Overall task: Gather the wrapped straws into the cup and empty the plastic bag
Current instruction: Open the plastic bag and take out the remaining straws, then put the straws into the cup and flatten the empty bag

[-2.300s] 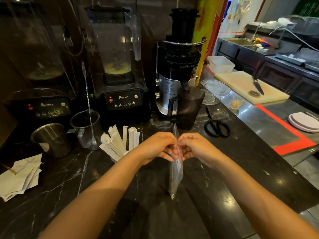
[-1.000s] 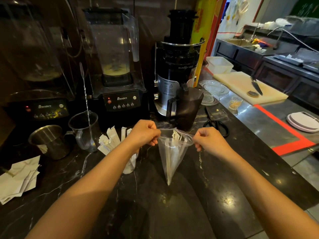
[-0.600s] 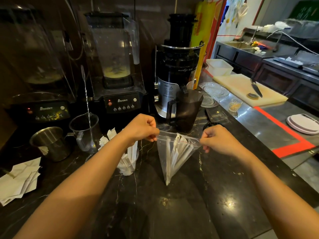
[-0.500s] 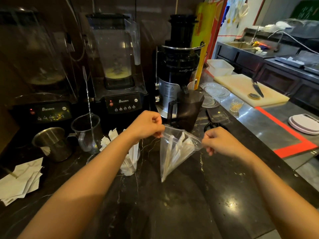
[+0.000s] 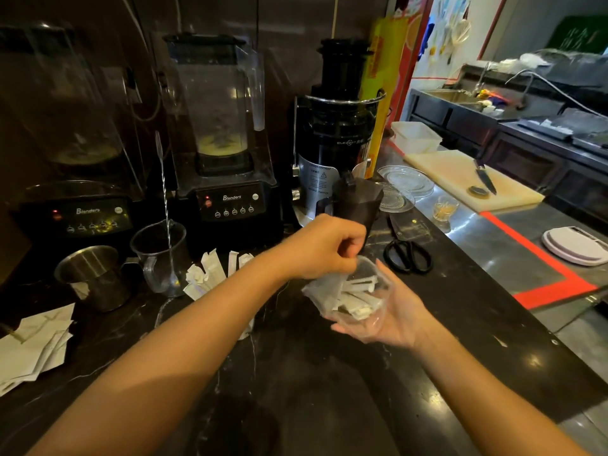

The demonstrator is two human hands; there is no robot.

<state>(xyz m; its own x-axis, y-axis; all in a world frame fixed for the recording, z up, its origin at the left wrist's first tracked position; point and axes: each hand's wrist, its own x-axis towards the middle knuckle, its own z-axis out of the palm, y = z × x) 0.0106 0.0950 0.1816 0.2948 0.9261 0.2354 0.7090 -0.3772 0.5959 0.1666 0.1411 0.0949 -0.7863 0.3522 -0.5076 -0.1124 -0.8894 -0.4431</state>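
The clear plastic bag (image 5: 329,291) lies tipped on its side above the black counter, with several white wrapped straws (image 5: 357,296) inside it. My left hand (image 5: 324,246) pinches the bag's upper edge from above. Palm up, my right hand (image 5: 399,312) cradles the bag's open mouth from below. The clear cup (image 5: 246,330) stands to the left, mostly hidden behind my left forearm. Several wrapped straws (image 5: 214,269) stick up out of the cup.
Two blenders (image 5: 227,199) and a black juicer (image 5: 335,139) line the back. A steel cup (image 5: 95,274) and a glass jug (image 5: 161,255) with a bar spoon stand left. Scissors (image 5: 408,256) lie right of my hands; folded papers (image 5: 33,343) lie far left.
The bag was pulled open upright between both hands. It has tipped sideways, and my right hand has turned palm up under its mouth.
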